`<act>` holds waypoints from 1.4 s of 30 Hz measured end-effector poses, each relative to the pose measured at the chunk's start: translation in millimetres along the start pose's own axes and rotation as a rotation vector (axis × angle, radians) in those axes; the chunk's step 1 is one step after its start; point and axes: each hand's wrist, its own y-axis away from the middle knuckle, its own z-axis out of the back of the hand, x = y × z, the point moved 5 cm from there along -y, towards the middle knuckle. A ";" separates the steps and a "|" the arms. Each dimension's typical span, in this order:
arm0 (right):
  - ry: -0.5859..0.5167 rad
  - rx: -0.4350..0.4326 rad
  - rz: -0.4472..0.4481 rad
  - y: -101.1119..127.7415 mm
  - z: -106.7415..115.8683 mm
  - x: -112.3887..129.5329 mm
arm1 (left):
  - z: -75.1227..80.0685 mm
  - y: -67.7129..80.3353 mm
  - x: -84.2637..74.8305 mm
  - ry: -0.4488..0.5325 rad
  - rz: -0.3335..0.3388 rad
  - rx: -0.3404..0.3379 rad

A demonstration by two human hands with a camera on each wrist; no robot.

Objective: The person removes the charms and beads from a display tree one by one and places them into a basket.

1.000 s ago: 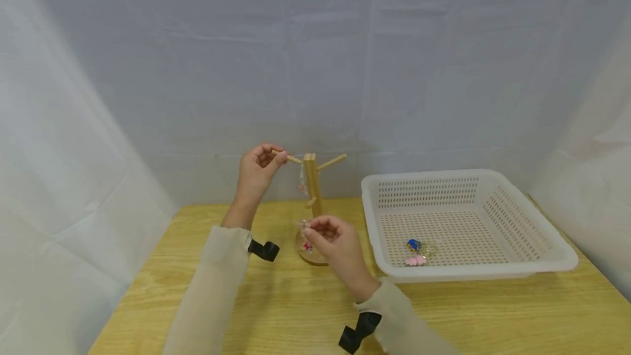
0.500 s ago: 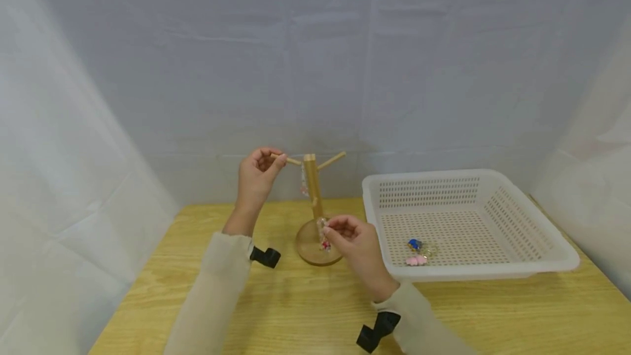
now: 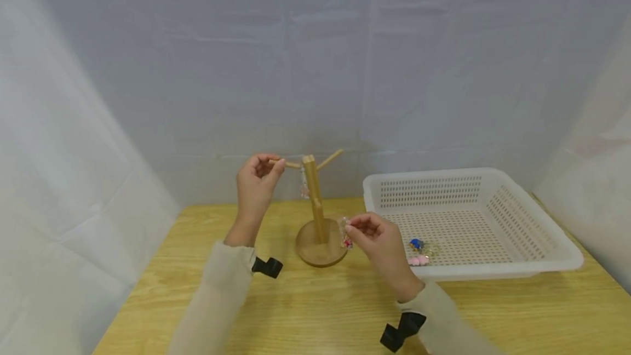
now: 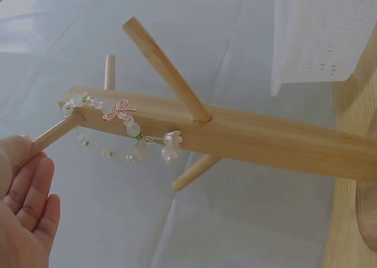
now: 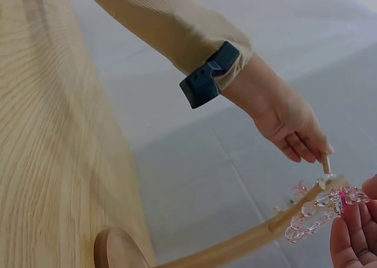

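Note:
A wooden peg stand (image 3: 314, 210) rises from a round base on the table. My left hand (image 3: 256, 179) pinches the tip of its upper left peg (image 4: 54, 135). A pale bead bracelet with a pink bow (image 4: 121, 129) hangs on that peg by the post. My right hand (image 3: 377, 237) pinches a clear and pink bead bracelet (image 3: 345, 233) just right of the stand's base, and the beads (image 5: 321, 212) dangle from the fingertips. A white basket (image 3: 493, 267) at the right holds blue and pink trinkets (image 3: 418, 252).
The wooden table (image 3: 305, 311) reaches forward to its front edge. White sheeting (image 3: 315, 70) closes the back and both sides. The basket sits close to the stand's right side. Black straps are on both wrists (image 3: 266, 267).
My right hand has carried the clear and pink bracelet from in front of the stand's base to its right, toward the basket. My left hand stays on the upper left peg.

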 end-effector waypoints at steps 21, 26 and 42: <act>0.086 -0.118 -0.058 1.3 64.5 1.3 | -4.7 16.5 -17.7 -0.117 -0.099 -0.100; 0.125 -0.141 -0.059 0.1 81.4 -0.2 | -6.1 20.6 -23.3 -0.134 -0.115 -0.119; 0.424 -0.200 -0.115 -5.9 129.1 -19.4 | -9.6 31.1 -30.8 -0.190 -0.202 -0.178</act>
